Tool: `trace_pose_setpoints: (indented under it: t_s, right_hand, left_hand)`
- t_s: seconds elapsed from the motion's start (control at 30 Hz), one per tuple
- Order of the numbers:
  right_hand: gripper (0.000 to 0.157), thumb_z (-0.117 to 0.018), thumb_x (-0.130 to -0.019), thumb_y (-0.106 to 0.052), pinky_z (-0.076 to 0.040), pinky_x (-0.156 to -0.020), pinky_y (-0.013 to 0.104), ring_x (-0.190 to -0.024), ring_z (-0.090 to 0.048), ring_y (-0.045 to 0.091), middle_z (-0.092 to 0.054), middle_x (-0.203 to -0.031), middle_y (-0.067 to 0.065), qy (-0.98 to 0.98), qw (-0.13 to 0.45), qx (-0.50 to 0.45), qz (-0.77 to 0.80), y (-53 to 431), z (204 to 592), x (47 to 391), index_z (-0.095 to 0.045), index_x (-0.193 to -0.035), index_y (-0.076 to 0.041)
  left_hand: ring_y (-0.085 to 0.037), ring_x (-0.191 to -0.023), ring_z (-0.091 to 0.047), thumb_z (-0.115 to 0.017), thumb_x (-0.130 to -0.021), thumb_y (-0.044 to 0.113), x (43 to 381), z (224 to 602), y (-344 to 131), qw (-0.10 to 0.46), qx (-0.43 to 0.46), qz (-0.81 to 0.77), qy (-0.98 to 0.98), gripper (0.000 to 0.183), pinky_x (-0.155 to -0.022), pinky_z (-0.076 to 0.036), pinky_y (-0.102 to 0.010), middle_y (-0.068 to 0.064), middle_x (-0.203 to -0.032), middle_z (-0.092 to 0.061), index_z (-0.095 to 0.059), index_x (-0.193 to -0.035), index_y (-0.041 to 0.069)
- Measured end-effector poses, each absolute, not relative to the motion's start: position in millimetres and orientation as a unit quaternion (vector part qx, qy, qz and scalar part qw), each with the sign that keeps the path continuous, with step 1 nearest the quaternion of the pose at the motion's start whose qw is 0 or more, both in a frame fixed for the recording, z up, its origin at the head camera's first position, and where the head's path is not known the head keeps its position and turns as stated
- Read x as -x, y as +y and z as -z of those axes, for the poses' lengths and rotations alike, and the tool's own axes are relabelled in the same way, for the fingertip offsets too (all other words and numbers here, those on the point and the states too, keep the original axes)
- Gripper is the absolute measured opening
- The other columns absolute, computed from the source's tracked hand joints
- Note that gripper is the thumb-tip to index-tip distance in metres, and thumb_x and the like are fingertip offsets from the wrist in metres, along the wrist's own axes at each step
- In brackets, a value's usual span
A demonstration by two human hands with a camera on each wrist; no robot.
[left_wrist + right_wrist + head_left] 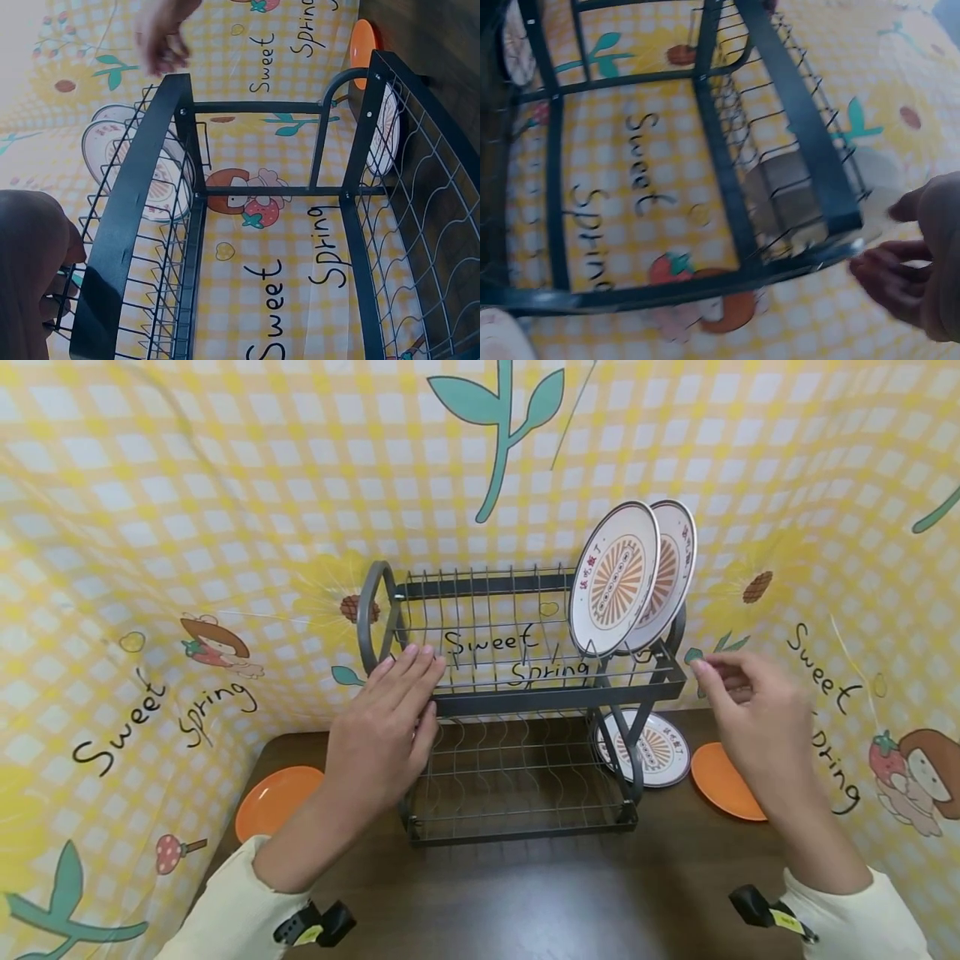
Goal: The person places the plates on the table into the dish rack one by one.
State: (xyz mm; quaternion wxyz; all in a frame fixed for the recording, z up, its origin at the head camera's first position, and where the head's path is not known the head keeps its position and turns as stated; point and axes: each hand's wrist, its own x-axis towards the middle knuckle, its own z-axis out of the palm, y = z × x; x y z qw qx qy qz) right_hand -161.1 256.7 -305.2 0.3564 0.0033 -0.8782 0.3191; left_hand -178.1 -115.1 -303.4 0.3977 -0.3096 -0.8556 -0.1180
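A dark two-tier dish rack (558,697) stands on the table. My left hand (386,718) rests on the left end of its upper front rail, with the fingers stretched over the top. Two white plates (613,578) with an orange ray pattern stand tilted, one behind the other, at the right end of the upper tier. My right hand (761,718) hovers just right of that end, its fingers loosely bent and nothing between them. In the right wrist view the thumb and fingertips are apart, and the plates there look blurred.
Another white plate (660,752) lies on the table (517,893) behind the rack's right side. An orange plate (723,781) sits to its right, partly behind my right arm. A second orange plate (273,793) lies at left. Yellow checked cloth (300,468) hangs around the table.
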Motion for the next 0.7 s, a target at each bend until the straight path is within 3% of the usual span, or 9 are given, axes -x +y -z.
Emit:
trace_pose_setpoints:
  t_s: [0.13, 0.33, 0.47, 0.6, 0.7]
  right_hand:
    - [0.048, -0.051, -0.096, -0.048, -0.051, -0.063, 0.007, -0.070, -0.062, -0.003, -0.070, -0.092, 0.013, -0.904, 0.207, 0.020, -0.373, 277.6, 329.4, 166.0, -0.067, -0.109, -0.005]
    - [0.057, -0.048, -0.098, -0.045, -0.057, -0.067, 0.015, -0.073, -0.064, 0.000, -0.067, -0.101, 0.021, -0.894, 0.074, 0.048, -0.439, 304.7, 378.7, 179.5, -0.059, -0.117, 0.008]
    - [0.063, -0.048, -0.099, -0.045, -0.058, -0.074, 0.018, -0.081, -0.066, 0.001, -0.069, -0.103, 0.009, -0.848, -0.009, 0.086, -0.524, 316.3, 419.1, 190.4, -0.051, -0.127, 0.011]
    - [0.058, -0.045, -0.102, -0.031, -0.058, -0.082, 0.023, -0.083, -0.068, 0.003, -0.069, -0.091, -0.006, -0.765, -0.079, 0.126, -0.626, 324.1, 457.1, 196.3, -0.039, -0.135, 0.016]
    - [0.055, -0.045, -0.102, -0.023, -0.058, -0.085, 0.027, -0.081, -0.067, 0.006, -0.064, -0.089, -0.005, -0.682, -0.116, 0.184, -0.698, 329.1, 477.2, 197.2, -0.031, -0.139, 0.014]
  left_hand:
    - [-0.025, -0.130, -0.051, -0.062, -0.088, 0.013, 178.6, 304.4, -113.4, 0.405, 0.307, 0.106, -0.855, 0.049, -0.112, -0.040, -0.040, -0.011, -0.137, -0.056, -0.054, -0.137, 0.007]
    - [-0.024, -0.131, -0.050, -0.059, -0.091, 0.014, 178.5, 305.8, -113.2, 0.403, 0.301, 0.094, -0.859, 0.047, -0.113, -0.038, -0.039, -0.011, -0.138, -0.054, -0.054, -0.137, 0.007]
    - [-0.024, -0.130, -0.051, -0.061, -0.090, 0.015, 178.6, 304.3, -114.5, 0.407, 0.300, 0.080, -0.859, 0.048, -0.111, -0.040, -0.040, -0.011, -0.138, -0.055, -0.054, -0.137, 0.006]
    - [-0.024, -0.127, -0.054, -0.062, -0.092, 0.016, 179.6, 300.7, -115.7, 0.415, 0.308, 0.059, -0.854, 0.045, -0.107, -0.045, -0.041, -0.010, -0.135, -0.057, -0.056, -0.136, 0.007]
    - [-0.023, -0.125, -0.056, -0.055, -0.098, 0.020, 180.8, 298.9, -116.0, 0.417, 0.313, 0.054, -0.851, 0.038, -0.105, -0.047, -0.040, -0.010, -0.132, -0.059, -0.058, -0.134, 0.008]
